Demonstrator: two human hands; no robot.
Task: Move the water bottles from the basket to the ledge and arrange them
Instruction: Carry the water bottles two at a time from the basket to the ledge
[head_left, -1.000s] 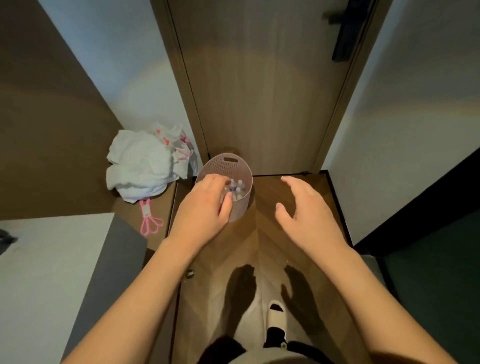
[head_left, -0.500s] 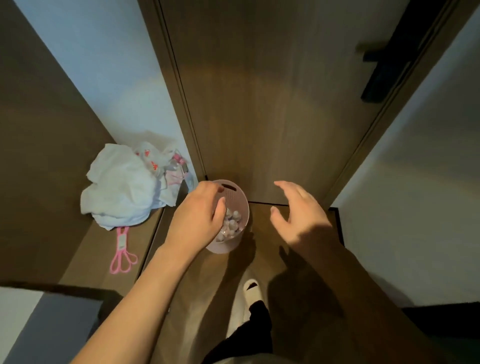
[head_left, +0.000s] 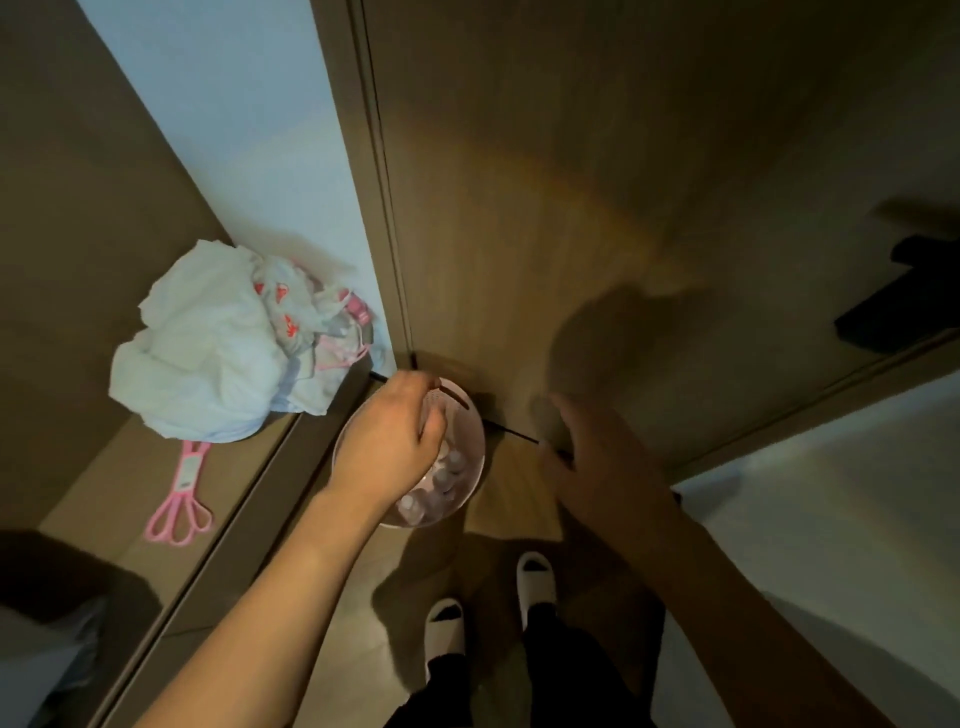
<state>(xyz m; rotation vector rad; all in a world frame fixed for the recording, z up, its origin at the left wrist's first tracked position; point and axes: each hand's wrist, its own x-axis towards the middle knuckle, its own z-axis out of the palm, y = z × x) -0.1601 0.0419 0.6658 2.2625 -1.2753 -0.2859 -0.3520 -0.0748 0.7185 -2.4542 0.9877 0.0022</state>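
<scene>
A round pale pink basket (head_left: 474, 470) stands on the wooden floor against the door. Several small water bottles (head_left: 451, 472) with white caps stand inside it. My left hand (head_left: 387, 444) reaches down into the basket from the left, fingers curled among the bottles; what the fingers grip is hidden. My right hand (head_left: 597, 467) hovers to the right of the basket, blurred, fingers spread and holding nothing. The brown ledge (head_left: 98, 488) runs along the left, raised above the floor.
A crumpled white cloth and plastic bag (head_left: 208, 358) sit at the ledge's far end, with a pink clip (head_left: 179, 496) in front of them. The wooden door (head_left: 623, 208) with its dark handle (head_left: 909, 296) is straight ahead. My feet in white slippers (head_left: 535, 577) stand just behind the basket.
The view has dropped closer to the floor and basket. My left hand has gone deeper into the basket. My right hand has stayed open to the basket's right.
</scene>
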